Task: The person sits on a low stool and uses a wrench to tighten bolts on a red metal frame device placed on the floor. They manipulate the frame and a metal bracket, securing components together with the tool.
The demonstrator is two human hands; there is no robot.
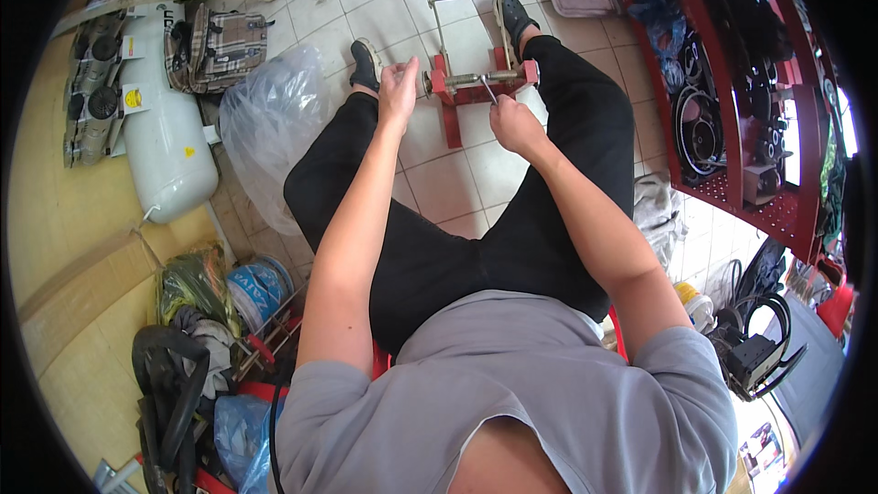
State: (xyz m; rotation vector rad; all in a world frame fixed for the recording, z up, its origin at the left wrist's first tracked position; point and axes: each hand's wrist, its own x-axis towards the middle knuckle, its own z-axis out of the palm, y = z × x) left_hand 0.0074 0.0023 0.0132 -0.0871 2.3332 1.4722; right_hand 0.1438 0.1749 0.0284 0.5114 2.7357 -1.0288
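The red metal stand [452,121] is on the tiled floor [439,187], between the person's shoes [365,64]. The right hand [519,125] has its grip wrapped around a slim metal tool [488,88], whose tip reaches the stand's crossbar [465,81]. The left hand [399,91] is just beside the crossbar's left end; whether its grip holds anything, I cannot tell.
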